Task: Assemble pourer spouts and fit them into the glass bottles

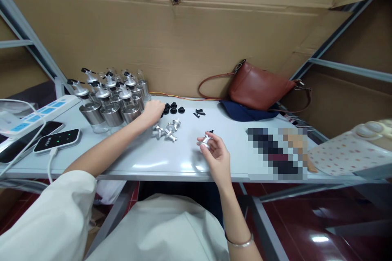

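Note:
My right hand (216, 151) is held just above the grey table (171, 163), its fingers pinched round a small silver pourer spout (206, 140) with a black tip. My left hand (153, 112) reaches forward to a cluster of small black caps (174, 109); its fingers are curled over them and hidden from me. Three loose silver spouts (167, 129) lie on the table between my hands. A few small black plugs (199, 113) lie further right.
Several glass bottles with steel bases and pourer tops (110, 100) stand at the back left. A power strip (39, 114), two phones (56, 140) and cables lie at the left edge. A brown leather bag (260, 87) rests on blue cloth against the cardboard wall.

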The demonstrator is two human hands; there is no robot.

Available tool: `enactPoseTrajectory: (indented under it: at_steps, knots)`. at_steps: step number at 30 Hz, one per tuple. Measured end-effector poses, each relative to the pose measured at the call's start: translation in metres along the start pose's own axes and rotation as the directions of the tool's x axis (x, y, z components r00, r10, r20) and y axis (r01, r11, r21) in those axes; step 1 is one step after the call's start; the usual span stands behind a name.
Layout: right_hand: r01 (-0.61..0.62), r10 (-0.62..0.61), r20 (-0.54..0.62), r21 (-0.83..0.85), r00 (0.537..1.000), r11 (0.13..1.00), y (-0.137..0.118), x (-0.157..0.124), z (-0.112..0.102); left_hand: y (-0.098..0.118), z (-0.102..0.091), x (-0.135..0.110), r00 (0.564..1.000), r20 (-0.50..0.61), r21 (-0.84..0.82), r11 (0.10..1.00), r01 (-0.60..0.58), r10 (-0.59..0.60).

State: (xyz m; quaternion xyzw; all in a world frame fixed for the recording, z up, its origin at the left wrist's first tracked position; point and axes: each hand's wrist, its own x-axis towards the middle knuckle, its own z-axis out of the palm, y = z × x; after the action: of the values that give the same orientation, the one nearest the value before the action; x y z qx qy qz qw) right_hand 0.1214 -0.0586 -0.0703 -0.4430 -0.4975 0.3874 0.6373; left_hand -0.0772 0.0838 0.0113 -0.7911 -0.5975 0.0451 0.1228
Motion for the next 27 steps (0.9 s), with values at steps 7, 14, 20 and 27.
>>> enactPoseTrajectory:
  at_steps: [7, 14, 20, 27]
  knots:
    - [0.013, -0.013, 0.001, -0.021, 1.000, 1.000, 0.000, 0.000, 0.000, -0.001, 0.008, 0.008, 1.000, -0.002, -0.006, 1.000, 0.008, -0.008]
    - [0.007, -0.007, -0.007, -0.040, 1.000, 0.999, -0.001, 0.000, 0.000, -0.004, 0.012, 0.010, 1.000, -0.023, -0.012, 1.000, 0.005, -0.005]
    - [0.029, -0.028, 0.017, -0.062, 0.999, 0.998, -0.002, -0.001, 0.000, -0.003, 0.018, 0.008, 0.999, -0.045, -0.029, 1.000, 0.011, -0.013]
    - [0.062, -0.061, 0.025, -0.057, 0.998, 0.996, -0.004, -0.002, -0.001, -0.004, 0.017, 0.006, 0.999, -0.046, -0.032, 0.999, -0.003, 0.001]
